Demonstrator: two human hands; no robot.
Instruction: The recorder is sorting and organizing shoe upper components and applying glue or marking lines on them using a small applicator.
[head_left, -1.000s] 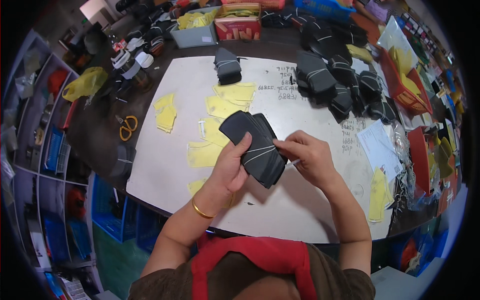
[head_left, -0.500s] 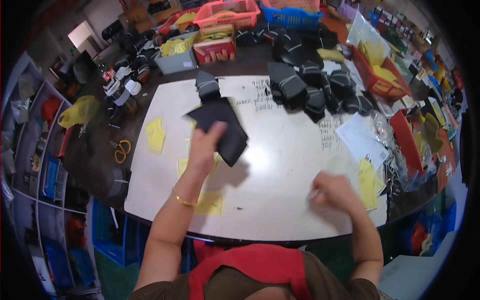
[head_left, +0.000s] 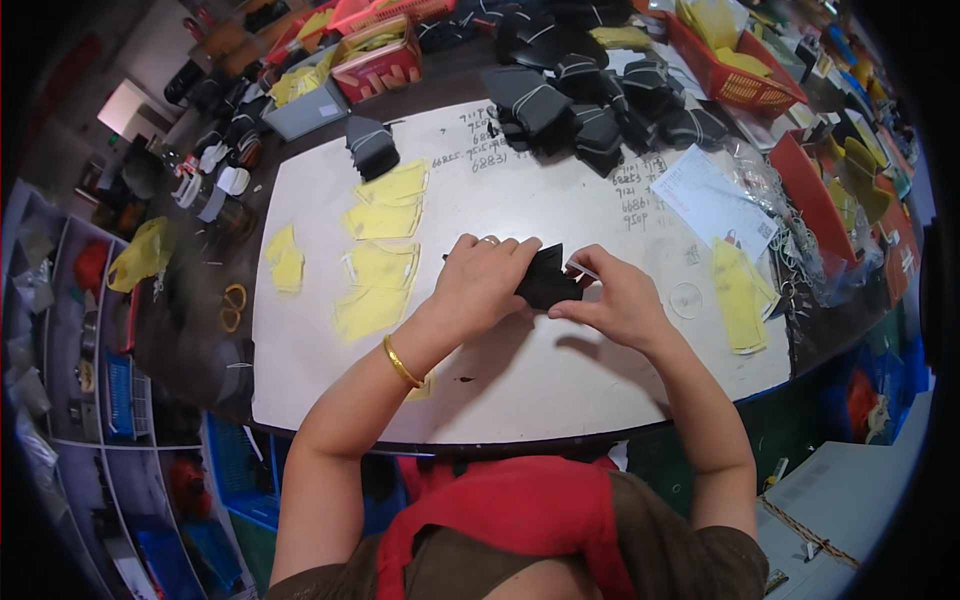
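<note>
Over the middle of the white board [head_left: 480,400], both hands grip a small stack of black cut pieces [head_left: 548,282]. My left hand [head_left: 485,282] is closed over its left side, with the thumb underneath. At the stack's right end, my right hand [head_left: 622,302] pinches it between thumb and fingers. Something thin and pale shows at the right fingertips, too small to name. To the left, several yellow cut pieces [head_left: 384,266] lie in a column, and one yellow piece [head_left: 285,260] lies apart. A banded dark bundle [head_left: 372,147] sits beyond them.
Banded black bundles [head_left: 540,100] are heaped at the back. On the right lie a white paper sheet [head_left: 712,205], yellow pieces [head_left: 738,300] and a red bin [head_left: 815,200]. Orange-handled scissors [head_left: 233,307] rest on the dark table left of the board. Shelves stand far left.
The left hand has brought the black pieces right and nearer from beside the dark bundle. My right hand has moved left and now grips them too. The view has shifted.
</note>
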